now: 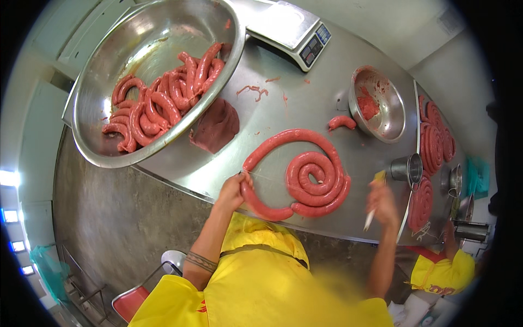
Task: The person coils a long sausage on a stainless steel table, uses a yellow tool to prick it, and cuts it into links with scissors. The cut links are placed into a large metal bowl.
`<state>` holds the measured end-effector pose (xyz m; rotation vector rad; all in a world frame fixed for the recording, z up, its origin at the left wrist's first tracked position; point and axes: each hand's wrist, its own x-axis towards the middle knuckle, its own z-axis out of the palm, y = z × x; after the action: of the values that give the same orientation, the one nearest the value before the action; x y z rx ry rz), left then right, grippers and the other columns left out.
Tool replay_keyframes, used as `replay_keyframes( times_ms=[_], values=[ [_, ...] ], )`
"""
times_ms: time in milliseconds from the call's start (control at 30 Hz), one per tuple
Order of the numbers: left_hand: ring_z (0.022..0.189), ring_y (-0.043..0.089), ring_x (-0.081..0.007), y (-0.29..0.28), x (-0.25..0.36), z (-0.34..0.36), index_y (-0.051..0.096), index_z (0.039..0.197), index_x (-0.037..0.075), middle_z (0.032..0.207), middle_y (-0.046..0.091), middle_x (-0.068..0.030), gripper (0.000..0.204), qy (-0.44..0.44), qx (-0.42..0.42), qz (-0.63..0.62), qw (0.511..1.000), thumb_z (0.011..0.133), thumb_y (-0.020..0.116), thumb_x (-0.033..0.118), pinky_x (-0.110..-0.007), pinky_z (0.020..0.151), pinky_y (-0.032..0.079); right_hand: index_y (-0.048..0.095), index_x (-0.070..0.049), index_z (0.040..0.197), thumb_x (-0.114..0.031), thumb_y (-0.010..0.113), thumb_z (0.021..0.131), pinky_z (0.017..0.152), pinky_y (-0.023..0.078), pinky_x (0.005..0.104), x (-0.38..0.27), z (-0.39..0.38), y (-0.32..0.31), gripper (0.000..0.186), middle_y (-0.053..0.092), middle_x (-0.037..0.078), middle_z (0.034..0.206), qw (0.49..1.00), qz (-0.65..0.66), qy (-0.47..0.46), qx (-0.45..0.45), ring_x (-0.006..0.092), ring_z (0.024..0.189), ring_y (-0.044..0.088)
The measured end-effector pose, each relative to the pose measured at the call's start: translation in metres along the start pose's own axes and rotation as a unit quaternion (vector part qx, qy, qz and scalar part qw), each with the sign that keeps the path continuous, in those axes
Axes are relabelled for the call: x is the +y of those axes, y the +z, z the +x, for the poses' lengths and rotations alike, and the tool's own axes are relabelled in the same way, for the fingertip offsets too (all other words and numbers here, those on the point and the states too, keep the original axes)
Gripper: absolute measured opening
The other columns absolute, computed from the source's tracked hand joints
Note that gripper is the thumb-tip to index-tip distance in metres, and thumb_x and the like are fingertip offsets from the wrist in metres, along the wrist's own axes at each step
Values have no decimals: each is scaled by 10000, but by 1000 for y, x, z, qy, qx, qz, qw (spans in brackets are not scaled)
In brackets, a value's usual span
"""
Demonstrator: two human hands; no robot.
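Note:
My left hand (234,193) pinches the sausage rope (278,136) near the table's front edge, at a narrow twisted spot with a thin string. The rope lies on the steel table (250,114) in a loose loop around a tight spiral (313,185). My right hand (383,201), slightly blurred, grips a slim knife-like tool (369,220) with a yellow end, to the right of the spiral. A short sausage piece (342,122) lies beside a steel bowl (393,122) with reddish meat.
A large steel basin (92,136) of sausages stands at upper left, with dark red meat (215,128) beside it. A scale (286,27) is behind. At right are a metal cup (403,166), coiled sausages (430,141) and a co-worker in yellow (441,270). A red chair (128,300) stands lower left.

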<state>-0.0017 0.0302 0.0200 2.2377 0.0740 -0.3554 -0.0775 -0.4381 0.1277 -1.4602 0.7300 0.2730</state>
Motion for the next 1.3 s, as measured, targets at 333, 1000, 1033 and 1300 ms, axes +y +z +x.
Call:
replay_keyframes(
  times_ms=[333, 1000, 1033, 1300],
  values=[
    [1207, 454, -413, -39, -3, -24, 692, 1048, 53, 1330, 474, -226, 182, 235, 183, 100, 949, 872, 653, 25, -595, 1036, 347, 459, -5, 1379, -127, 585, 994, 956, 475, 394, -12, 58, 335, 423, 626, 201, 1195, 754, -389, -203, -489, 343, 1107, 626],
    [1020, 652, -310, -30, -21, 4, 651, 1013, 66, 1105, 673, -201, 126, -130, 18, -167, 977, 1020, 556, 147, -450, 899, 508, 449, -97, 1336, -188, 470, 1075, 621, 479, 315, 51, 36, 181, 277, 526, 15, 908, 978, -180, 2, -110, 127, 695, 526],
    [1056, 618, -332, -33, -18, -3, 663, 1016, 65, 1146, 647, -203, 115, -3, 83, -18, 996, 1001, 574, 138, -476, 933, 472, 431, -84, 1373, -175, 482, 1067, 703, 500, 354, 54, 50, 224, 323, 551, 48, 1029, 960, -225, -127, -110, 183, 778, 572],
    [1026, 557, -323, -49, -23, -31, 656, 1023, 39, 1033, 606, -151, 126, 64, 115, -33, 991, 1003, 580, 137, -438, 918, 426, 537, -37, 1166, -209, 558, 1037, 806, 494, 403, -4, 38, 355, 217, 692, 179, 1013, 832, -49, -202, -514, 299, 922, 653]
  ],
)
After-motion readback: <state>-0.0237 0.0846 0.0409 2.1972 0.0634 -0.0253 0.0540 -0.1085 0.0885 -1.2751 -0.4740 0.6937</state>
